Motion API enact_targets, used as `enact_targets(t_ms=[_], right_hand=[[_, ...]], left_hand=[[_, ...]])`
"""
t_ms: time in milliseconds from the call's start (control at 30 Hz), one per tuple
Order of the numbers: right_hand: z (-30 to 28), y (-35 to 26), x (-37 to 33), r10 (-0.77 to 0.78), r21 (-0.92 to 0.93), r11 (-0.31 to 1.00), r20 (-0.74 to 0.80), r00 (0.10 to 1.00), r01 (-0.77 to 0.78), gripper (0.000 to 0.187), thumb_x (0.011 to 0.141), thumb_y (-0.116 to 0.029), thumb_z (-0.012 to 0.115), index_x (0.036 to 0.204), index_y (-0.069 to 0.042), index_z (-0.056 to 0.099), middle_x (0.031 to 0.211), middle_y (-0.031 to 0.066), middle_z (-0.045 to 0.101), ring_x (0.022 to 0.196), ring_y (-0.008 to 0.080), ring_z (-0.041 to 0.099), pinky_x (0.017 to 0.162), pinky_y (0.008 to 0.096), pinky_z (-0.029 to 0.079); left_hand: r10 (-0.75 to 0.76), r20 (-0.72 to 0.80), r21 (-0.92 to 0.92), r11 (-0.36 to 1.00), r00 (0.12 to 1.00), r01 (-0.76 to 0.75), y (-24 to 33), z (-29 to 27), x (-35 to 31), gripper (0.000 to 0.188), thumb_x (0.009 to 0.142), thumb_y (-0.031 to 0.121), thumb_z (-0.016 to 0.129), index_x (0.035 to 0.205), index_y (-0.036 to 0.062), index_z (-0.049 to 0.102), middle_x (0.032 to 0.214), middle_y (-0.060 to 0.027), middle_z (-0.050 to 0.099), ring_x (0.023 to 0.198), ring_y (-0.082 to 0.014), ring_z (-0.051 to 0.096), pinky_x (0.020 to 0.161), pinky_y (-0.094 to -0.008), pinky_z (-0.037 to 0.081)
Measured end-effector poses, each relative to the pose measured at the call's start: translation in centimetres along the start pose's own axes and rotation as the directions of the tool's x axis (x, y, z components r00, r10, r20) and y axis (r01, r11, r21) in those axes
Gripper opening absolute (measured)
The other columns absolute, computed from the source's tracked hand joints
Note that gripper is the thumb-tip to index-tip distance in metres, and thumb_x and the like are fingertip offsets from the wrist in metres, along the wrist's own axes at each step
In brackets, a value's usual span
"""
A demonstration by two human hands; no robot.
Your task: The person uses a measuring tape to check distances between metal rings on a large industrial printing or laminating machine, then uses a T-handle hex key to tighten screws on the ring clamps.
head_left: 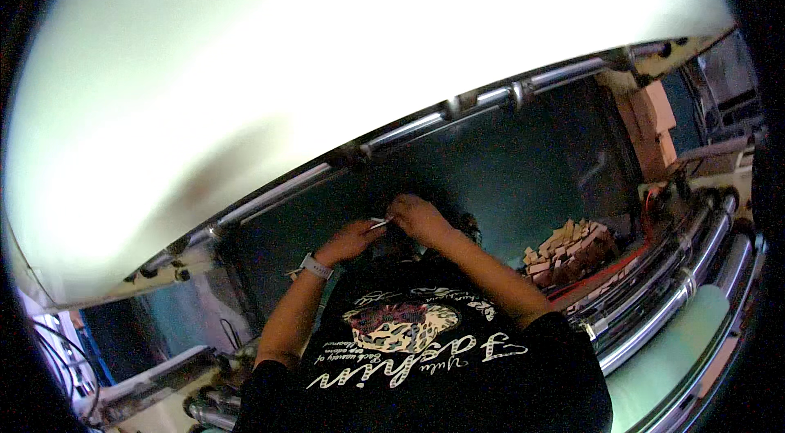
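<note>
My left hand, with a pale watch on its wrist, is closed near the middle of the view. It holds one end of a thin, pale, stick-like thing, too small to tell its kind. Right beside it, my right hand is closed over the other end, with its fingers curled. Both hands meet in front of my black printed shirt, against a dark background. My fingertips are partly lost in shadow.
A large, bright white curved surface fills the top. Along its lower edge runs a metal shaft with collars. To the right are a pile of small tan pieces, metal rollers, a pale green roll and cardboard.
</note>
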State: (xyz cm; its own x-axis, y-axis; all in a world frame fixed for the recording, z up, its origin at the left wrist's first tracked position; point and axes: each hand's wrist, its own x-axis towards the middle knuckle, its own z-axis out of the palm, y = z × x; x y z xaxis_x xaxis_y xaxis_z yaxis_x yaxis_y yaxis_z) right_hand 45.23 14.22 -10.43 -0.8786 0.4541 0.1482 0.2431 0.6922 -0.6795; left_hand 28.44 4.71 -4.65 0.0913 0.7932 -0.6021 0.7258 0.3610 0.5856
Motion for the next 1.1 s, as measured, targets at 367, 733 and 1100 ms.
enact_targets(t_ms=[367,733,1100], right_hand=[[-4.0,1.3,-3.8,0.409,0.321,0.885,-0.192,0.892,-0.337,0.021,0.085,-0.024,0.049,0.093,-0.005,0.054,0.086,0.0142,0.058,0.078,0.0331,0.056,0.065,0.0396,0.045],[-6.1,-4.6,2.5,0.210,0.310,0.903,0.286,0.935,-0.298,0.031,0.089,-0.028,0.039,0.106,-0.006,0.053,0.092,0.0221,0.058,0.083,0.0394,0.056,0.071,0.0463,0.046],[-12.6,1.2,7.5,0.393,-0.207,0.903,0.042,0.919,-0.377,0.035,0.089,-0.031,0.042,0.112,-0.005,0.048,0.097,0.0224,0.058,0.088,0.0386,0.055,0.075,0.0448,0.045]], left_hand=[[0.112,-0.106,0.028,0.994,0.988,-0.110,1.2,-3.7,-0.3,0.032,0.088,0.030,0.047,0.106,0.0042,0.053,0.099,-0.0127,0.058,0.090,-0.0251,0.055,0.077,-0.0333,0.043],[-0.034,-0.326,-0.671,0.713,0.945,-0.205,6.5,-3.7,-2.9,0.039,0.090,0.035,0.044,0.107,0.0019,0.054,0.081,-0.0053,0.058,0.065,-0.0105,0.053,0.061,-0.0223,0.041],[-0.300,-0.338,-0.939,0.167,0.892,-0.300,2.7,-1.3,-2.7,0.037,0.091,0.033,0.039,0.092,0.0008,0.058,0.070,-0.0069,0.058,0.055,-0.0122,0.050,0.052,-0.0235,0.041]])
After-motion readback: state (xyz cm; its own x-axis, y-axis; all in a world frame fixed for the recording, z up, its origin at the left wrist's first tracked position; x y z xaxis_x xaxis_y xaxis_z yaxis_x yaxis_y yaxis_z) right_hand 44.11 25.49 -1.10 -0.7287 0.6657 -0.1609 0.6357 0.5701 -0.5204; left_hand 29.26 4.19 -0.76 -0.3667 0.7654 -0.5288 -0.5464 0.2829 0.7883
